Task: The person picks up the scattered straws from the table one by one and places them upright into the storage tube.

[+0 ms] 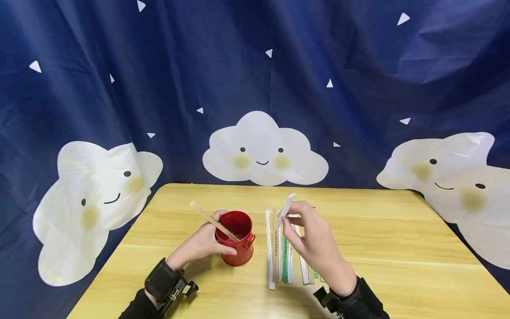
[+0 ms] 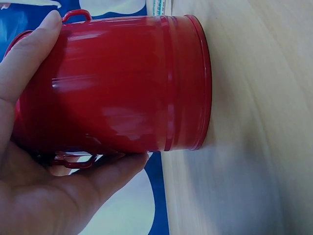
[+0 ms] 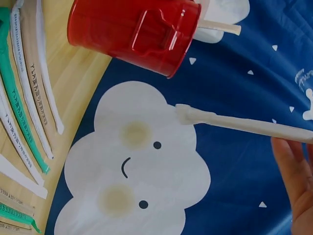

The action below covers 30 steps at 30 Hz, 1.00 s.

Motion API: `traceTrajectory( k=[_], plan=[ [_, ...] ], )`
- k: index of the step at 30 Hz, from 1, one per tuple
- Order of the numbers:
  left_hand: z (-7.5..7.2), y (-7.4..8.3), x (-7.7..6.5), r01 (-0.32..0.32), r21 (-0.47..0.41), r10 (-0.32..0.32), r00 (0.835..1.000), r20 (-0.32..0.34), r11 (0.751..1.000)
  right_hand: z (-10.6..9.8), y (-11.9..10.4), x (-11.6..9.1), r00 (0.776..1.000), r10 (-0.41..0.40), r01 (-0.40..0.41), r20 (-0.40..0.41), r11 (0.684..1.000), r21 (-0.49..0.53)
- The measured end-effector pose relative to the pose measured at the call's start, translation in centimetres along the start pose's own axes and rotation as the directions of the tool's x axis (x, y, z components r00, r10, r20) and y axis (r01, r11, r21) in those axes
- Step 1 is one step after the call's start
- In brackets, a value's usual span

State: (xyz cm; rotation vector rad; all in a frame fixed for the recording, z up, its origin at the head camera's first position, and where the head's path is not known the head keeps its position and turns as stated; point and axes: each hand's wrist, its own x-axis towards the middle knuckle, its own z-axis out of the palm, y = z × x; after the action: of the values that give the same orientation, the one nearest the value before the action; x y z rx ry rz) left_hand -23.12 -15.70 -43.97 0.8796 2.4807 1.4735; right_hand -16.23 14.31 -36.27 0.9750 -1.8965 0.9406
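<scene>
My left hand (image 1: 203, 243) grips a small red metal bucket (image 1: 242, 256) around its side, thumb at the front. The left wrist view shows the bucket (image 2: 112, 83) standing upright on the table. Leaning out of its mouth is a brown paper-wrapped straw (image 1: 208, 217). With thumb and fingers my right hand (image 1: 316, 237) pinches a white paper-wrapped straw (image 1: 284, 211), raised above the table to the right of the bucket. In the right wrist view, this straw (image 3: 254, 126) is apart from the bucket (image 3: 132, 27). My right hand partly hides the straws below.
Several wrapped straws lie side by side right of the bucket, among them a white one (image 1: 268, 248), a brown one (image 1: 275, 259) and a green one (image 1: 284, 261). Behind the wooden table (image 1: 398, 248) hangs a blue curtain (image 1: 358, 110) printed with clouds.
</scene>
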Motion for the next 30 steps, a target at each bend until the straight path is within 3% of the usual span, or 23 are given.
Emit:
traceTrajectory(
  k=[5,10,14,23,30],
  plan=[
    [-0.1,0.3,0.0,0.005,-0.001,-0.005,1.0,0.003,1.0,0.8,-0.5,0.2,0.992,-0.115,0.115,-0.048,0.993,0.009],
    [0.0,0.3,0.1,0.005,-0.008,-0.005,1.0,0.007,1.0,1.6,-1.1,0.7,0.967,-0.233,0.231,-0.105,0.972,-0.035],
    [0.0,0.0,0.1,0.001,-0.014,-0.001,1.0,0.009,1.0,2.1,-1.4,1.6,0.957,-0.269,0.268,-0.108,0.963,-0.027],
    [0.1,-0.1,0.3,-0.013,-0.007,0.013,1.0,0.001,1.0,3.6,0.1,3.2,0.988,-0.154,0.154,-0.014,0.976,0.151],
    [0.1,-0.2,0.2,-0.009,-0.003,0.009,1.0,0.002,1.0,6.0,1.2,3.4,0.991,-0.006,-0.021,0.135,0.981,0.193]
  ],
)
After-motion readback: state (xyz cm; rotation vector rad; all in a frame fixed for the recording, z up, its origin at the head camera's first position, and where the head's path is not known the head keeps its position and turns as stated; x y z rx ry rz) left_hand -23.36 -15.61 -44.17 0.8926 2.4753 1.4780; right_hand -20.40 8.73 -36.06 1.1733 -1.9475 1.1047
